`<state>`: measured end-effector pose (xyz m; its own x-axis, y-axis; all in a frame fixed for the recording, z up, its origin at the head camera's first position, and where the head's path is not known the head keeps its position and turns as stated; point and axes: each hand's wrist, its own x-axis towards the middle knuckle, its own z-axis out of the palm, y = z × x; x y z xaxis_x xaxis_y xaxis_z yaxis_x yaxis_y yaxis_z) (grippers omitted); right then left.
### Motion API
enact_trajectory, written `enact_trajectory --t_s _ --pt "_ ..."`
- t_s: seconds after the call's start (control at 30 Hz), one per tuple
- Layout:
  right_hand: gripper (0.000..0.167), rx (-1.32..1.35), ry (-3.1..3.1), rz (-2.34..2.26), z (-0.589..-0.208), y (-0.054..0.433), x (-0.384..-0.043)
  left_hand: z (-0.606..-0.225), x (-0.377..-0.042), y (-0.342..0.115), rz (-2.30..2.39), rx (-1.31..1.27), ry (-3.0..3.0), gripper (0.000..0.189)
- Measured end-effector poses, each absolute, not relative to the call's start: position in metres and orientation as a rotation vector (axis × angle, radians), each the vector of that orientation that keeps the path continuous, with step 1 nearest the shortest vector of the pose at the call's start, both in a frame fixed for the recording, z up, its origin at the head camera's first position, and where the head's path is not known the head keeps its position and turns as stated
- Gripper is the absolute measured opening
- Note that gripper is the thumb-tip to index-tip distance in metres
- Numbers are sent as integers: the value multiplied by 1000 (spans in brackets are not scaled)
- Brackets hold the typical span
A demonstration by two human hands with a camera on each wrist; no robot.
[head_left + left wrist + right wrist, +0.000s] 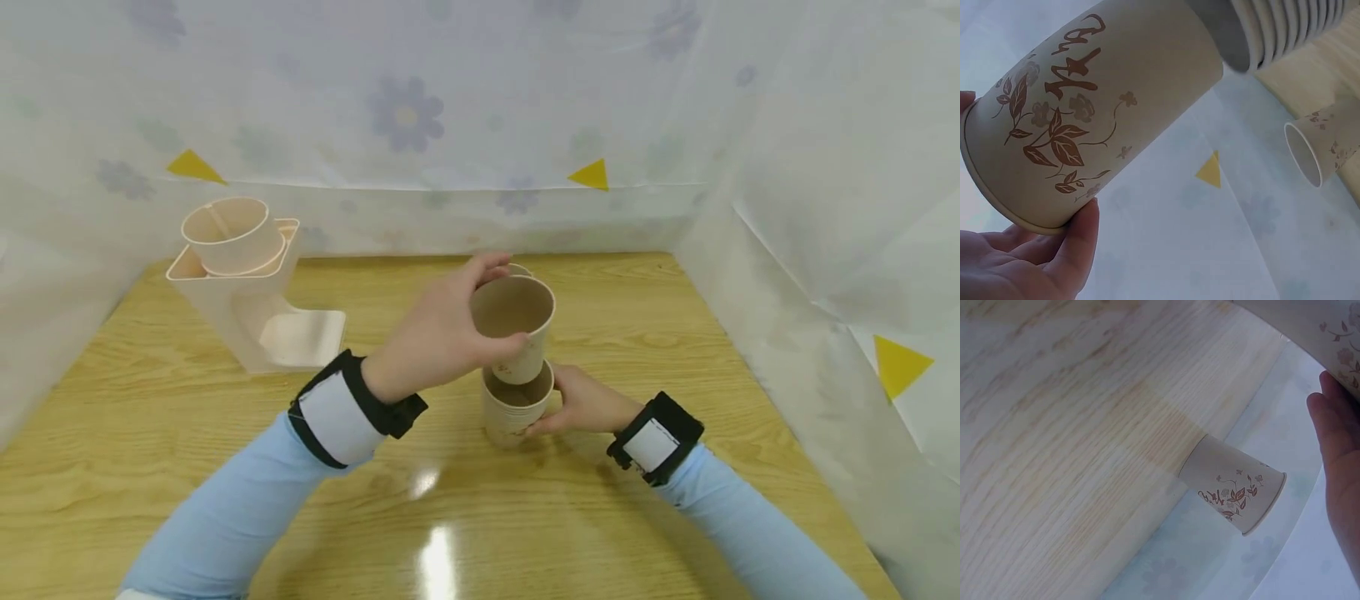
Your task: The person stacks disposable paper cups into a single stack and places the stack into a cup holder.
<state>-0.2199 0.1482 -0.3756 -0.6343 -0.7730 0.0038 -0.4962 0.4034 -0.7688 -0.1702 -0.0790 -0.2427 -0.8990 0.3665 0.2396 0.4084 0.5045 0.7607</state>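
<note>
My left hand (442,325) grips a beige paper cup (528,354) near its rim, thumb on the near side and fingers on the far side. The cup is mouth up over a stack of paper cups (504,421), its base overlapping the stack's top opening in the head view. Brown leaves and lettering decorate the held cup (1079,106) in the left wrist view, with the stack's layered rims (1291,28) beyond its base. My right hand (588,402) holds the stack from the right side. Behind the hands a single paper cup (1235,484) stands upright on the table.
At the back left of the wooden table (187,467) stands a beige plastic holder (232,321) with a round tube in its square top and a flat foot. White flowered sheeting (480,108) with yellow triangles walls the back and sides.
</note>
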Motion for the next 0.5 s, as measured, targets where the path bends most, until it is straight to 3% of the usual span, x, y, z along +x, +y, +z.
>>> enact_trajectory --t_s 0.5 --pt "67 -1126 2300 -1098 -376 148 -220 -272 -174 -67 -1372 -814 -2756 65"
